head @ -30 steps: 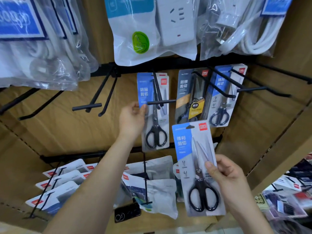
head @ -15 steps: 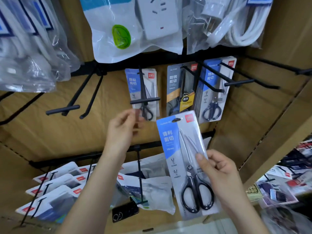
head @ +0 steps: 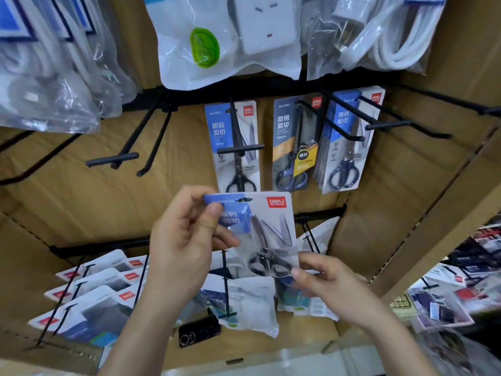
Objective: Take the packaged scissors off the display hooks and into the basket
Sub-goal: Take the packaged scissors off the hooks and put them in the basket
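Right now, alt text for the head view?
Both hands hold packaged scissors before a cardboard display: the left hand pinches the top corner, the right hand the bottom. More scissor packs hang on black hooks behind; no basket is in view.

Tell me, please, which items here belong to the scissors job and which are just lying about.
Job: held scissors pack, gripped by left hand and right hand; hanging scissors packs.
Lying about: bagged power strip, bagged white cable, black phone.
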Available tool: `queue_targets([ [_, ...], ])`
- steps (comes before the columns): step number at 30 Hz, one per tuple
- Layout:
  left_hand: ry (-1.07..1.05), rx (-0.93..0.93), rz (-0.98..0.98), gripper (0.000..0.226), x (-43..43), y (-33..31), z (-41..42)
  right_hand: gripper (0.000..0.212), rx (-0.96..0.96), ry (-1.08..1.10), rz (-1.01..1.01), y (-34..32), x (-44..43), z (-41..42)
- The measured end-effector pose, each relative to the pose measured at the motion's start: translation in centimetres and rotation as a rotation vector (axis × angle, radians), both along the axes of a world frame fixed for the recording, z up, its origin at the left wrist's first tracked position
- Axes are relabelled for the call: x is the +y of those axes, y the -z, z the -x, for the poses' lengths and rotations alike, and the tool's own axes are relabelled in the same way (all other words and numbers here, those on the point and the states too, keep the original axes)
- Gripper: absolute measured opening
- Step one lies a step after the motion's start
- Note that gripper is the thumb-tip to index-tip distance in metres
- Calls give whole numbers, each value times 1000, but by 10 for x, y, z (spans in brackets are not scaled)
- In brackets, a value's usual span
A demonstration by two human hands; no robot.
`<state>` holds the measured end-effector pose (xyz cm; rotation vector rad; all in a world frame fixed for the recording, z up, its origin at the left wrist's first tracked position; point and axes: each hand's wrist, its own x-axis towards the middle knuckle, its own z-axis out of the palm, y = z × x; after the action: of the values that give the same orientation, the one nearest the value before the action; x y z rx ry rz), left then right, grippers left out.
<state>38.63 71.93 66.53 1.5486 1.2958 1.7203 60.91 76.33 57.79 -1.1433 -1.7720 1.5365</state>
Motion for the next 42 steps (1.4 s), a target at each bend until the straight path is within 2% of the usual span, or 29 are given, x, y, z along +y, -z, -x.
queue_targets([
  [2,-11,-7,-43,14,-5,-1,0,21,46,-2,60,0,-1,4],
  [6,-53,14,-88,25,-6,-10,-1,35,117,46,90,0,-1,12],
  [8,-87,48,-84,27,-3,-14,-2,33,185,96,135,0,-2,16],
  [10,-110,49,-84,24,0,-16,-2,29,229,146,152,-2,-5,20],
  [13,-149,34,-79,11,5,-19,-3,45,235,207,188,-3,-4,25],
  [17,-250,66,-82,21,14,-22,-4,39,246,216,256,-10,-6,30],
  [21,-296,92,-69,22,17,-20,-1,62,243,224,287,-11,-9,31],
  [25,-292,96,4,14,26,-23,0,44,253,217,309,-14,-16,37],
  [27,-262,108,36,10,32,-23,2,45,251,219,322,-13,-16,39],
  [29,-218,88,112,16,33,-18,3,47,276,245,347,-14,-16,42],
  [31,-161,82,222,18,30,-9,5,44,344,292,365,-16,-15,45],
  [33,-106,86,298,4,28,0,7,36,439,352,353,-19,-14,48],
  [38,-108,47,344,23,50,3,16,10,544,472,199,-24,-11,56],
  [42,-144,36,363,23,75,1,23,5,597,538,133,-38,-5,63],
])
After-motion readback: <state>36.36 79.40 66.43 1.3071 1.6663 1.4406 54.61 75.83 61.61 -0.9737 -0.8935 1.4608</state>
